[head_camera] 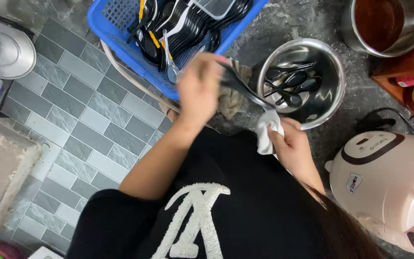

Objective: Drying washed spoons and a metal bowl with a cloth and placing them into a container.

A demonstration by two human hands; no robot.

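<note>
Right hand (pixel 291 146): nearest, closed around a white cloth (pixel 266 132), which wraps the tip of the black spoon (pixel 245 88).
Left hand (pixel 198 88): a little farther and to the left, fingers closed on the black spoon's other end; motion blur hides the exact hold.
Black spoon: held between both hands, above the counter edge, near the steel bowl (pixel 303 81).
Steel bowl: far right of the hands, holding more black spoons.
Blue basket (pixel 116 26): farthest, packed with black utensils.
Risk: a wet spoon could slip from the cloth and drop to the tiled floor (pixel 73 110); the basket overhangs the counter edge and a nudge could tip it.
</note>
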